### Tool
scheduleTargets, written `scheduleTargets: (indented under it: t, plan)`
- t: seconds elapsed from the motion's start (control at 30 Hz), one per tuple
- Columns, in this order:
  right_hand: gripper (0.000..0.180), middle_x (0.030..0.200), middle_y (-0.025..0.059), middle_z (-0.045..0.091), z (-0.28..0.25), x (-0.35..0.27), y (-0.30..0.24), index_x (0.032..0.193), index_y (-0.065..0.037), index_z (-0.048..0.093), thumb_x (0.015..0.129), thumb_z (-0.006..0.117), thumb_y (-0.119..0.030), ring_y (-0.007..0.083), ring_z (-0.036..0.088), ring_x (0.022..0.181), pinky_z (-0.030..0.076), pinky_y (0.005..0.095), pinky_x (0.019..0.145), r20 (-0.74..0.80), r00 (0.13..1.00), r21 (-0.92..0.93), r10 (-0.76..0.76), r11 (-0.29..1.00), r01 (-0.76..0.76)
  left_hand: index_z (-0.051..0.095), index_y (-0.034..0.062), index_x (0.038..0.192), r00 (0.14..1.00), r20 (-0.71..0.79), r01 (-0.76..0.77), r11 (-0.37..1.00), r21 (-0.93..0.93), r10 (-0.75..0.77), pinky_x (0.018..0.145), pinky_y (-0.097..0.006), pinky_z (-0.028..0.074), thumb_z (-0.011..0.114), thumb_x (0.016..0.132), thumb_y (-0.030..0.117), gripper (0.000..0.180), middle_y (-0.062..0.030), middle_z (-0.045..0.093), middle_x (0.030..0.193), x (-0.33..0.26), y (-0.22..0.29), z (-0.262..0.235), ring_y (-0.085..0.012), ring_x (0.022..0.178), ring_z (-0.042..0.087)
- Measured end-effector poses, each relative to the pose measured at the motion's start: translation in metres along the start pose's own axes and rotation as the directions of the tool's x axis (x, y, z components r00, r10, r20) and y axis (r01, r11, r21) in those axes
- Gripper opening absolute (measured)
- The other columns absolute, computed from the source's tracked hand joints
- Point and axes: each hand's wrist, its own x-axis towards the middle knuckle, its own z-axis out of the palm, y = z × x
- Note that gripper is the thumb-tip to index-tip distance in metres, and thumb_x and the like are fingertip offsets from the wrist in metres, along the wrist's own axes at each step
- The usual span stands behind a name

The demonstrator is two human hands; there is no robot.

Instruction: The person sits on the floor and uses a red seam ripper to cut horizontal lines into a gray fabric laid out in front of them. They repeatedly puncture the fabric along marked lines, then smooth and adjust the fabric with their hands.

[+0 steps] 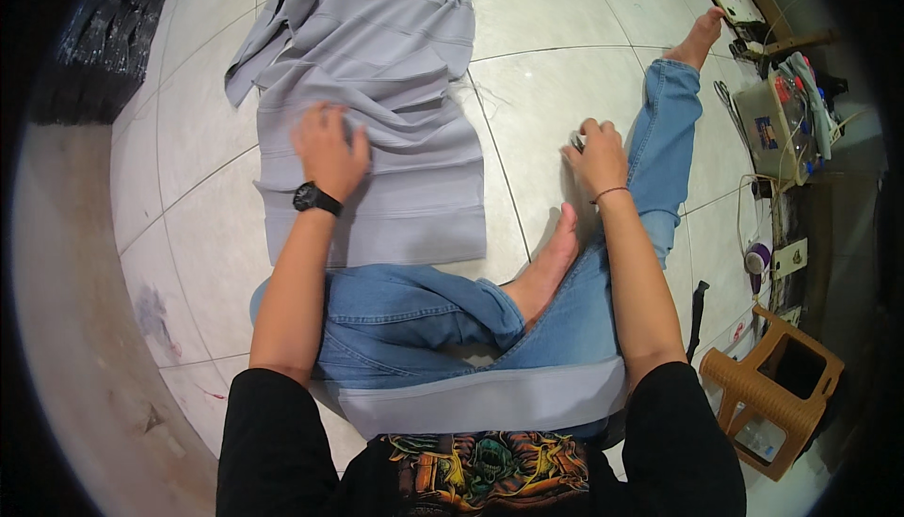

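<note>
The grey cloth [377, 112] lies spread on the tiled floor [556, 93], straight ahead of the person's crossed legs in blue jeans [405, 315]. The left hand [329, 152], with a black watch [315, 199] at its wrist, rests flat and open on the cloth's lower half, fingers spread. The right hand [595, 154] is off the cloth, well to its right on bare floor beside the outstretched leg, curled closed around a small dark object [576, 143] too small to identify. A second strip of grey cloth [480, 399] lies across the lap. A brown plastic stool [772, 395] stands far right of the cloth.
</note>
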Motion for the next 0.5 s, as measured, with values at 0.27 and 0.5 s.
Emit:
scheduleTargets:
  t: [0.27, 0.5]
  plan:
    - [0.039, 0.091, 0.0208, 0.074, 0.011, -0.042, -0.097, 0.101, -0.002, 0.069, 0.097, 0.076, -0.040, 0.0414, 0.073, 0.088, 0.057, 0.0495, 0.082, 0.406, 0.881, 0.372, -0.242, 0.924, 0.083, 0.051, 0.0169, 0.161, 0.970, 0.115, -0.222, 0.973, 0.069, 0.213, 0.122, -0.081, 0.017, 0.067, 0.101, 0.060, 0.076, -0.0192, 0.041, 0.169, -0.030, 0.073, 0.044, -0.0393, 0.161, 0.033]
    - [0.029, 0.089, 0.0208, 0.074, 0.040, -0.052, -0.110, 0.099, -0.003, 0.069, 0.101, 0.071, -0.032, 0.0410, 0.073, 0.084, 0.057, 0.0491, 0.078, 0.269, 0.918, 0.393, -0.290, 0.904, 0.170, 0.052, 0.0118, 0.158, 0.934, -0.165, -0.294, 0.945, 0.139, 0.315, 0.119, -0.077, 0.025, 0.073, 0.097, 0.058, 0.079, -0.0192, 0.045, 0.164, -0.017, 0.063, 0.048, -0.0393, 0.154, 0.039]
